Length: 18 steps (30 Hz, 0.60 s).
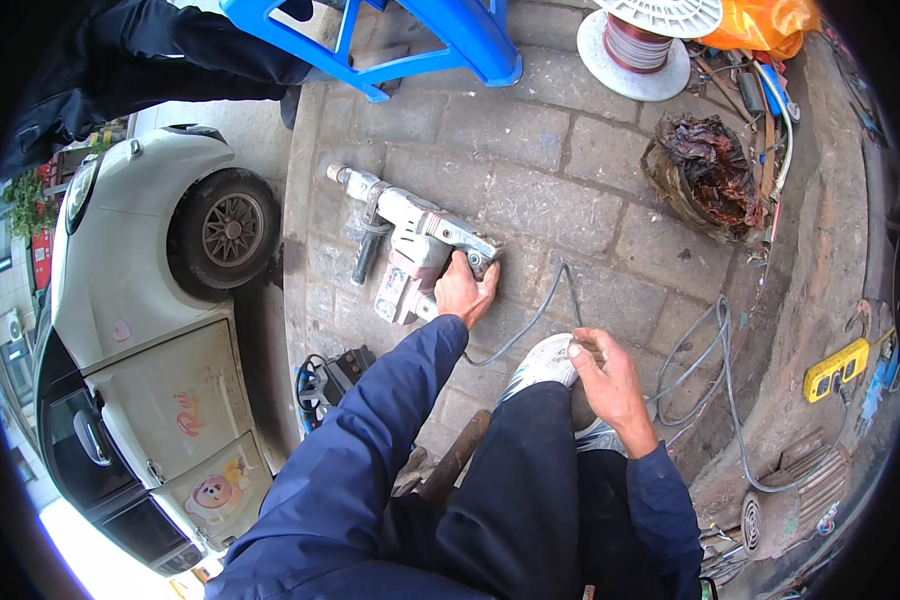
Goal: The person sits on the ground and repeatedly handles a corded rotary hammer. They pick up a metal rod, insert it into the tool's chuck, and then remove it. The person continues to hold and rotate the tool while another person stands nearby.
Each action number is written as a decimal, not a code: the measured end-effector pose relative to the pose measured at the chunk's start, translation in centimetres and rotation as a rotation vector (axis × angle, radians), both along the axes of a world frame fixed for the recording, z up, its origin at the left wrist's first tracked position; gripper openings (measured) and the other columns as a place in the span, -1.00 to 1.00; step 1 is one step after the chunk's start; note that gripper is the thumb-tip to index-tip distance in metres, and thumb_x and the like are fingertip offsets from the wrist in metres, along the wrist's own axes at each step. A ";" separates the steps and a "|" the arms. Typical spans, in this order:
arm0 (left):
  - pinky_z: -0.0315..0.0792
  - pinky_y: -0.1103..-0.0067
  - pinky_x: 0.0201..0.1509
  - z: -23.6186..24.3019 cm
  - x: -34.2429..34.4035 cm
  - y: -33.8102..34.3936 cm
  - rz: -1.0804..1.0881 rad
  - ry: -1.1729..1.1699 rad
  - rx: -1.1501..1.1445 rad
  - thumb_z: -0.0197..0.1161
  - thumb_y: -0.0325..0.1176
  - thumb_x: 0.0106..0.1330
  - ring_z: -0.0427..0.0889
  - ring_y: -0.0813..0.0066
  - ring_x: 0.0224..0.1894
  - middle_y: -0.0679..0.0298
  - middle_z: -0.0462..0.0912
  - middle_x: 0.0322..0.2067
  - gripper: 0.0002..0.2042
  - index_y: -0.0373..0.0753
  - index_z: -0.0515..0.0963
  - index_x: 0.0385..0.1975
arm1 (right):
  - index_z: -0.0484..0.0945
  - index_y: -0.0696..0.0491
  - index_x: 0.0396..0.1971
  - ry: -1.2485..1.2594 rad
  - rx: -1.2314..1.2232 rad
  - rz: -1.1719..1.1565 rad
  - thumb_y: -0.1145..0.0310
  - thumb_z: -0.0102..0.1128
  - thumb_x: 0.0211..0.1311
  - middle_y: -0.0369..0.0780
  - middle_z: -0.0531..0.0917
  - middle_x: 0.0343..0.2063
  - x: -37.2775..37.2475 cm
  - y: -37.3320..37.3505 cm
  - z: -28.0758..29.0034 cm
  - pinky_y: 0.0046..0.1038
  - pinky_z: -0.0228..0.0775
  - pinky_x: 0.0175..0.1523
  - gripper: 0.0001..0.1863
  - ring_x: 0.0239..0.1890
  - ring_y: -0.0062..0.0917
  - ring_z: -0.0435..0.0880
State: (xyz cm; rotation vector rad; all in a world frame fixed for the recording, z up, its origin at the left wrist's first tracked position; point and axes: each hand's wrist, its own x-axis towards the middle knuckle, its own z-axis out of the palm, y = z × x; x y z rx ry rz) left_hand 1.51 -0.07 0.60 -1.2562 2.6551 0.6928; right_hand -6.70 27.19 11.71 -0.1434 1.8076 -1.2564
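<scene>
A worn grey-white rotary hammer point(417, 235) lies on the paving, its chuck toward the upper left and a black side handle beneath. My left hand point(465, 292) is closed round its rear handle, fingers partly hidden behind the grip. From near that hand a grey power cord point(548, 297) loops over the bricks and runs up to my right hand point(612, 382). There the thumb and fingers are pinched together on the cord, just above my white shoe point(547, 362). Farther right, more of the cord lies in loose coils and leads to a yellow power strip point(836, 370).
A blue plastic stool point(440, 40) and a cable spool point(634, 50) stand at the far side. A crumpled dark bag point(705, 175) lies right of the tool. On the left are a parked white car point(140, 230), a person's dark-clothed leg point(200, 50) and a black device point(340, 375).
</scene>
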 end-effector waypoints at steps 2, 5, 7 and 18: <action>0.59 0.06 -0.07 0.1 0.0 0.0 0.005 -0.011 0.003 0.33 0.06 0.35 0.73 -0.32 -0.21 -0.27 0.73 -0.22 -0.49 -0.37 0.44 -0.17 | 0.56 0.27 0.19 -0.001 -0.007 -0.006 0.19 0.22 0.52 -0.04 0.73 0.05 -0.1 0.0 0.1 -0.38 0.53 0.20 -0.53 0.08 -0.40 0.71; 0.59 0.06 -0.06 0.0 0.0 0.0 0.006 -0.006 -0.001 0.33 0.06 0.35 0.73 -0.31 -0.20 -0.27 0.73 -0.21 -0.48 -0.37 0.44 -0.16 | 0.56 0.27 0.19 -0.003 -0.002 -0.011 0.18 0.22 0.51 -0.04 0.73 0.05 -0.1 -0.1 0.2 -0.38 0.53 0.20 -0.52 0.09 -0.40 0.71; 0.59 0.06 -0.06 -0.2 0.0 0.0 0.006 -0.008 0.001 0.33 0.06 0.35 0.73 -0.31 -0.20 -0.27 0.73 -0.22 -0.48 -0.38 0.44 -0.16 | 0.56 0.27 0.19 -0.007 0.008 -0.001 0.18 0.22 0.51 -0.04 0.73 0.06 -0.1 -0.1 0.2 -0.38 0.53 0.20 -0.52 0.09 -0.40 0.71; 0.59 0.06 -0.07 -0.3 0.2 -0.1 0.005 -0.001 0.010 0.34 0.07 0.34 0.73 -0.32 -0.20 -0.28 0.72 -0.22 -0.47 -0.37 0.43 -0.17 | 0.56 0.26 0.19 0.014 0.015 0.006 0.19 0.23 0.51 -0.03 0.74 0.04 -0.1 -0.3 0.3 -0.37 0.53 0.21 -0.53 0.08 -0.39 0.72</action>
